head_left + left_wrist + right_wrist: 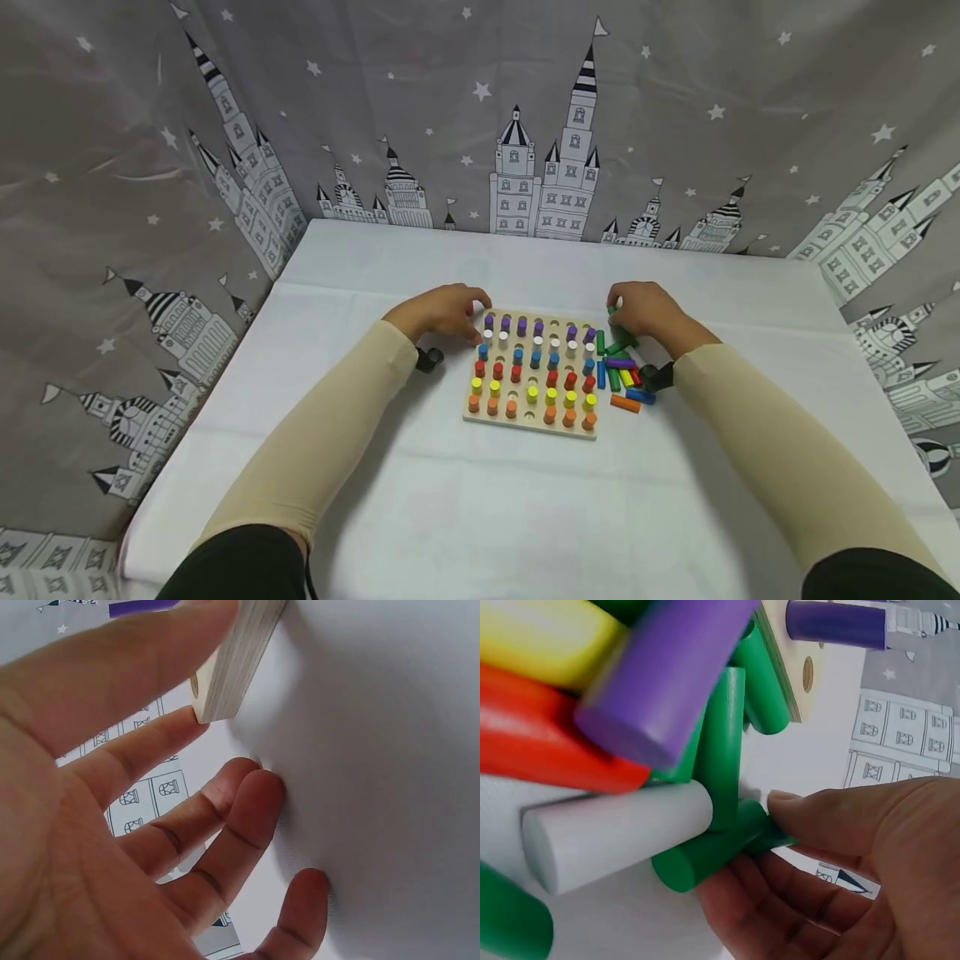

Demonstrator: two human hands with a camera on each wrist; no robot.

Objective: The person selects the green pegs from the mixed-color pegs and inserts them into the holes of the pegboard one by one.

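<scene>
On white table (pixel 420 517): pale wooden board (pixel 521 423), upright pegs (pixel 536 361), 6 colours.

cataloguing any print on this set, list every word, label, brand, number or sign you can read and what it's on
No readable text in any view.
Pegboard and pegs: no lettering on the sides that show.
Backdrop: pictures only, castles, flags and stars.
Black wrist devices: too small and dark to tell.
</scene>
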